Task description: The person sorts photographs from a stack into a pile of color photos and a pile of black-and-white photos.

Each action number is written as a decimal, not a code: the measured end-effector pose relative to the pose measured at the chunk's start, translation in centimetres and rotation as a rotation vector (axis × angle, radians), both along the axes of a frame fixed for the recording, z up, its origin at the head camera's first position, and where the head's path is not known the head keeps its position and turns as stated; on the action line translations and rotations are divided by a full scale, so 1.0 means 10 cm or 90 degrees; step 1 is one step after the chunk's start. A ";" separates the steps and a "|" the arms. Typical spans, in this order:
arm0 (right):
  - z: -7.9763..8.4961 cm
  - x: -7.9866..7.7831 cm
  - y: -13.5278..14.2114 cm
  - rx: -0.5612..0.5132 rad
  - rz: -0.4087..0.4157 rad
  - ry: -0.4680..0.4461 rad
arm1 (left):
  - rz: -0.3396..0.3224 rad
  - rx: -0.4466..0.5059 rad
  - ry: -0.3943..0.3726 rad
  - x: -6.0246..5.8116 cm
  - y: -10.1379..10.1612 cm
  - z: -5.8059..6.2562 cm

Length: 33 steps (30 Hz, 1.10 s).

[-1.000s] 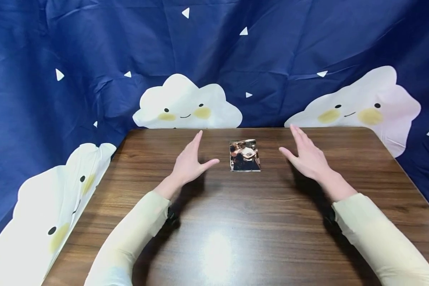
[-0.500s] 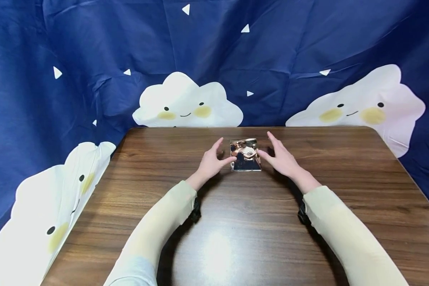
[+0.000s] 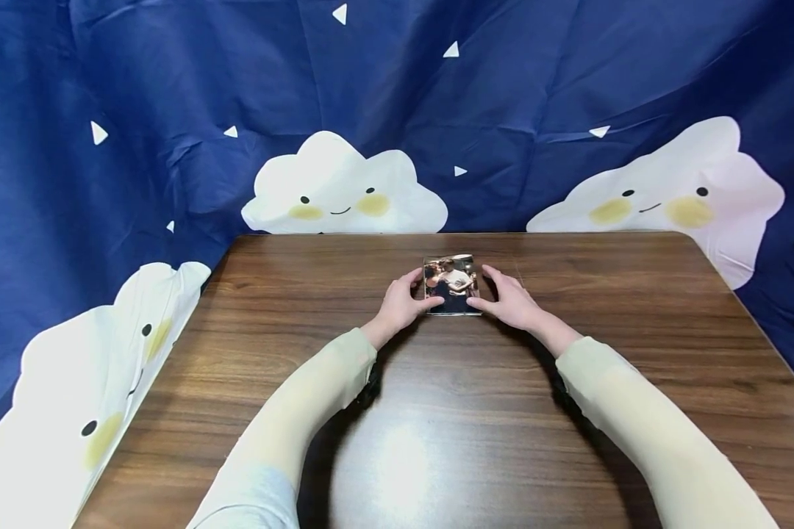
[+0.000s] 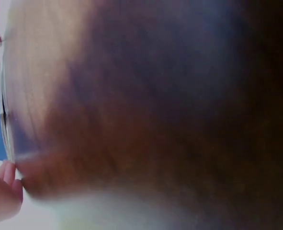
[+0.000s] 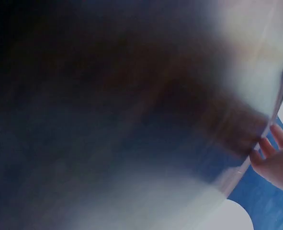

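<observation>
A small stack of photo cards (image 3: 455, 283) lies flat near the far edge of the wooden table; its top card pictures people, one in a white shirt. From the left, my left hand (image 3: 397, 304) grips it, thumb over the near left corner and fingers along the side. My right hand (image 3: 514, 304) holds the opposite side in the same way, its thumb on the near right corner. In the left wrist view the stack's thin layered edge (image 4: 4, 115) shows beside fingers (image 4: 7, 184). The right wrist view is blurred, with fingers (image 5: 268, 146) at its right edge.
The brown wood-grain table (image 3: 450, 411) reflects a bright light near its front. Behind it hangs a blue curtain (image 3: 490, 95) with white clouds and small triangles. Pale sleeves (image 3: 642, 419) cover both forearms, and dark devices show partly beneath the wrists.
Both hands have moved inward from wide apart to the two sides of the photo cards, and their thumbs have come down over the near corners. The cards have barely moved.
</observation>
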State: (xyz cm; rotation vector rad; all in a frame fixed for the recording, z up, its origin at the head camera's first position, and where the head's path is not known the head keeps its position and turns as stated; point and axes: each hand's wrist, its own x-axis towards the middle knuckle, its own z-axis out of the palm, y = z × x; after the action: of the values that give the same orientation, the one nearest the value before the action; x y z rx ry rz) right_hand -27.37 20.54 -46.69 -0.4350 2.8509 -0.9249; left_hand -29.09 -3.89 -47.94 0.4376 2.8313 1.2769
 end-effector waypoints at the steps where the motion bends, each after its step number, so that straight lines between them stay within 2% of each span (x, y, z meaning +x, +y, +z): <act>1: -0.01 0.00 0.00 0.001 -0.002 -0.001 | 0.005 -0.018 0.003 0.00 0.00 -0.01; 3: -0.02 0.00 -0.02 0.003 -0.004 -0.001 | 0.008 -0.054 0.016 0.00 0.01 -0.03; 6: -0.03 -0.01 -0.04 -0.004 -0.011 0.002 | 0.011 -0.073 0.026 -0.01 0.02 -0.04; 14: -0.08 -0.02 -0.10 -0.008 -0.024 0.009 | 0.048 -0.080 -0.001 0.02 0.06 -0.07; 21: -0.08 0.00 -0.12 0.001 -0.012 0.024 | 0.051 -0.089 0.013 0.01 0.09 -0.10; 30: -0.05 -0.01 -0.15 -0.018 -0.013 0.006 | 0.057 -0.048 0.027 0.04 0.08 -0.08; 33: -0.06 -0.02 -0.16 -0.030 -0.021 0.022 | 0.065 -0.042 0.019 0.04 0.07 -0.08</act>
State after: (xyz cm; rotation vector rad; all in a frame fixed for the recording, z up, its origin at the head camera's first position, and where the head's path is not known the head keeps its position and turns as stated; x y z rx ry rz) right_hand -27.55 18.95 -47.32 -0.4143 2.8803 -1.0015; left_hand -28.67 -3.15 -48.70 0.3166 2.9450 1.1985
